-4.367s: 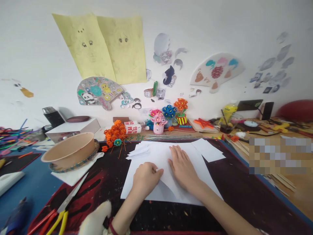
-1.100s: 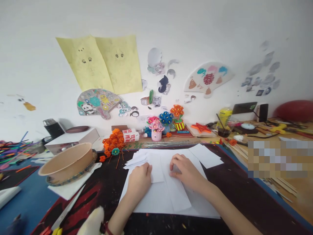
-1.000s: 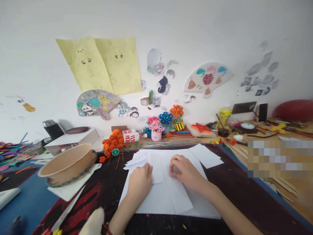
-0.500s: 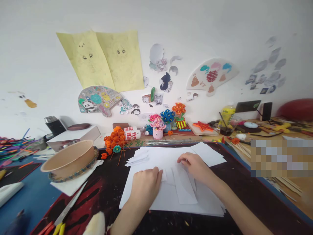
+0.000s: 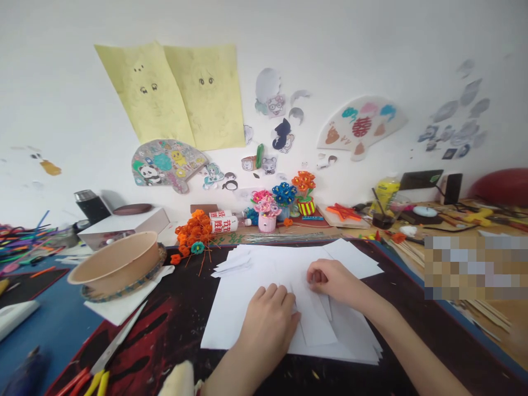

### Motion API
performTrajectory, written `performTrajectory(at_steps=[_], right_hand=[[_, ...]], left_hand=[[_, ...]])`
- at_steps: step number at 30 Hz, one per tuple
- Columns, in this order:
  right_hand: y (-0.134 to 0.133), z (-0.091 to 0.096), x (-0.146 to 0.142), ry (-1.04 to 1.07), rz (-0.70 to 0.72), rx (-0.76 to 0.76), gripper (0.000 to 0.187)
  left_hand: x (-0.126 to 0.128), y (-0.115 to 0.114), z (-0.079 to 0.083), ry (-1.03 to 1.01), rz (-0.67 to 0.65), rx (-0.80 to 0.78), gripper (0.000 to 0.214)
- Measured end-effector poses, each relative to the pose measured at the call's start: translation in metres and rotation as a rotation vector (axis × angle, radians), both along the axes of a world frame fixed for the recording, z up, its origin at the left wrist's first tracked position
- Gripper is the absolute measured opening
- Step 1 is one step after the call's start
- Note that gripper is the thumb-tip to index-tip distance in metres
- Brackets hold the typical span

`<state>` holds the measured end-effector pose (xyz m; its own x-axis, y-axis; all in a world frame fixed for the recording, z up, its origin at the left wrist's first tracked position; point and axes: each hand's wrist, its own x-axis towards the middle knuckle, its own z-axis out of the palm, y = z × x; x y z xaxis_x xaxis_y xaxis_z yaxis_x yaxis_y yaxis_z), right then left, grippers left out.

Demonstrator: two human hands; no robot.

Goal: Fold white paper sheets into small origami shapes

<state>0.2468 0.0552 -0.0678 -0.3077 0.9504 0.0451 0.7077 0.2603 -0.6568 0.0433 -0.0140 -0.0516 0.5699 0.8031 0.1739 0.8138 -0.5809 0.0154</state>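
Note:
A stack of white paper sheets (image 5: 235, 313) lies on the dark mat in front of me. On top of it is a narrow folded strip of white paper (image 5: 315, 324). My left hand (image 5: 270, 322) rests flat on the strip's left side, fingers stretched forward and pressing down. Further back and to the right, my right hand (image 5: 332, 280) has its fingers curled and pinched on the strip's far end. Loose paper offcuts (image 5: 231, 263) sit just behind the stack on the left, and another white sheet (image 5: 355, 258) lies behind on the right.
A tan paper bowl (image 5: 115, 264) stands on the left, with scissors (image 5: 99, 366) near the front left. Orange paper flowers (image 5: 193, 231), a glue bottle (image 5: 225, 224) and small flower pots (image 5: 268, 212) line the back. Tools and sticks crowd the right side (image 5: 454, 212).
My left hand has slid right and forward, opening flat onto the folded strip. My right hand has drawn slightly right, still pinching the strip's far end. The view shifted a little.

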Motion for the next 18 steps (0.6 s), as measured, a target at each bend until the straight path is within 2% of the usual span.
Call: performTrajectory(at_steps=[7, 11, 15, 18], right_hand=[[-0.002, 0.006, 0.000, 0.088, -0.012, -0.087, 0.003], [-0.004, 0.009, -0.001, 0.208, 0.044, -0.168, 0.008], [-0.008, 0.017, -0.004, 0.348, 0.111, -0.271, 0.016], [-0.014, 0.026, -0.008, 0.528, 0.146, -0.344, 0.025]], left_hand=[[0.001, 0.000, -0.003, -0.030, 0.009, 0.004, 0.015], [-0.001, 0.001, -0.003, -0.099, 0.064, -0.018, 0.012], [-0.004, 0.003, 0.000, -0.227, 0.138, -0.054, 0.012], [-0.005, 0.005, 0.002, -0.419, 0.203, -0.142, 0.011]])
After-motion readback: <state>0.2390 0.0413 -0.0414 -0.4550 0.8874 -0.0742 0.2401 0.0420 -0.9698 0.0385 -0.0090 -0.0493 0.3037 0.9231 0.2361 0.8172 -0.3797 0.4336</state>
